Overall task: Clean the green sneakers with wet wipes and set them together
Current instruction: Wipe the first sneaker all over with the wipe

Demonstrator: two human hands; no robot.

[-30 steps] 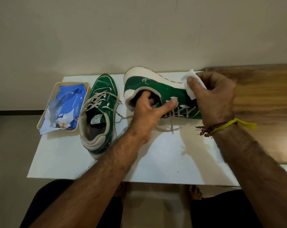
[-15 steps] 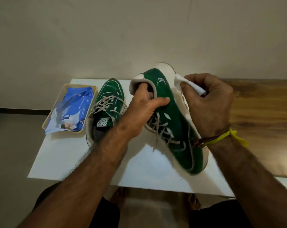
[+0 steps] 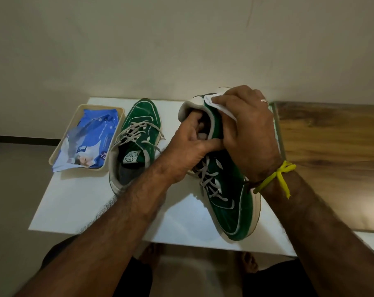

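One green sneaker (image 3: 231,196) is tilted over the white table, heel up and away, toe pointing toward me. My left hand (image 3: 188,146) grips it at the collar, fingers inside the opening and thumb across the tongue. My right hand (image 3: 248,133) presses a white wet wipe (image 3: 216,101) against the heel side of that sneaker, fingers curled around the wipe. The other green sneaker (image 3: 136,142) stands upright on the table to the left, laces loose, toe pointing away.
A beige tray (image 3: 55,159) at the left of the white table (image 3: 74,206) holds a blue wet-wipe pack (image 3: 89,142). A wooden surface (image 3: 331,157) adjoins the table on the right. A plain wall stands behind. My knees and bare feet show below the table's front edge.
My left hand has swung the held sneaker round from lying sideways to toe toward me. My right hand has brought the wipe from the sole edge onto the heel area.
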